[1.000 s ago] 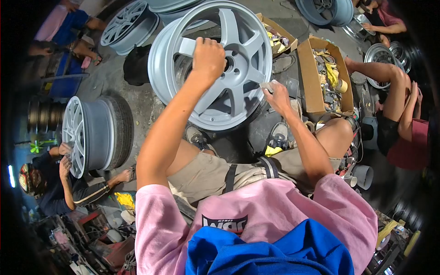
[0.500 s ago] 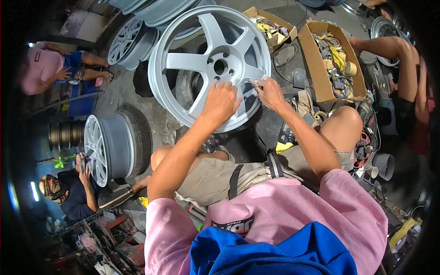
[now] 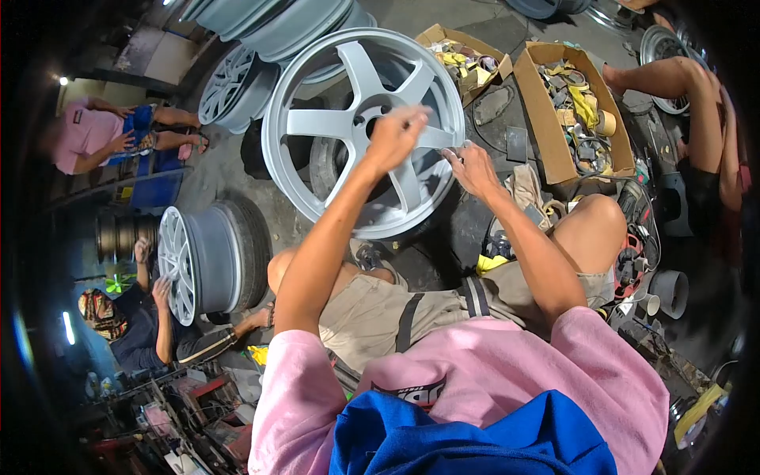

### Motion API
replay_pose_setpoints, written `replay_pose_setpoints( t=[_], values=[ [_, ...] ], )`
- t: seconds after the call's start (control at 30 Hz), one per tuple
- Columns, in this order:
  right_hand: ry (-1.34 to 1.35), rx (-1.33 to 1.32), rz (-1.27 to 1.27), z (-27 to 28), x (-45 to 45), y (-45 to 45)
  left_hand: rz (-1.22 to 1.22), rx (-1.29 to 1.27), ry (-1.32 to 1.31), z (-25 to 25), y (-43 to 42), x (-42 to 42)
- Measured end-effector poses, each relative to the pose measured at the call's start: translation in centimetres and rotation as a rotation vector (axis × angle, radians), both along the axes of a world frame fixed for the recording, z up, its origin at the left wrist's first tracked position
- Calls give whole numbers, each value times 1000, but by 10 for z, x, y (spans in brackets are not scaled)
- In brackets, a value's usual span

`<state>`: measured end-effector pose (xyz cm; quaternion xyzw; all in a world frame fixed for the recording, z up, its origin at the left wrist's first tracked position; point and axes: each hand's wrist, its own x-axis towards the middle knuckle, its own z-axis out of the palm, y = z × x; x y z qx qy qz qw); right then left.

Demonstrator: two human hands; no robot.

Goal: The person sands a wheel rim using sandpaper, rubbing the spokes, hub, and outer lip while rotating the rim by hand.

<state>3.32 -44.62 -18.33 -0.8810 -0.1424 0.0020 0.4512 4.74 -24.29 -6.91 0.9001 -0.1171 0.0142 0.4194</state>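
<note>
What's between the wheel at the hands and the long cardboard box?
Head view: between the wheel and the box lie a grey rounded piece and a dark rectangular piece.

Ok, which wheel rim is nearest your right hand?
The silver six-spoke wheel rim straight ahead: your right hand is at its edge; other rims sit farther.

- Wheel rim [image 3: 356,147], far centre: smooth grey metal with a satin sheen.
- Box [image 3: 540,131], far right: matt brown cardboard.
- Tyre [image 3: 253,252], left: dull black rubber.
- Shirt [image 3: 507,356], near: matt pink cloth.
- Floor [image 3: 279,207]: rough, dull, concrete-like.
</note>
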Motion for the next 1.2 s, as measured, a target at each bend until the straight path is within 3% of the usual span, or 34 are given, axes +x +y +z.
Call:
replay_pose_setpoints(
  t=[0.2,0.27,0.33,0.5,1.2],
  values=[
    [-122,148,-58,65,14,-20,251,225,-684,127,50,-17],
    [-252,257,-154,89,19,-28,420,138,-635,144,67,-37],
    [-195,306,-166,106,18,-34,480,214,-679,142,95,-46],
    [-217,204,-152,126,6,-34,511,217,-668,138,116,-63],
    [-191,-182,161,74,-9,15,713,74,-479,144,204,-129]
  ],
)
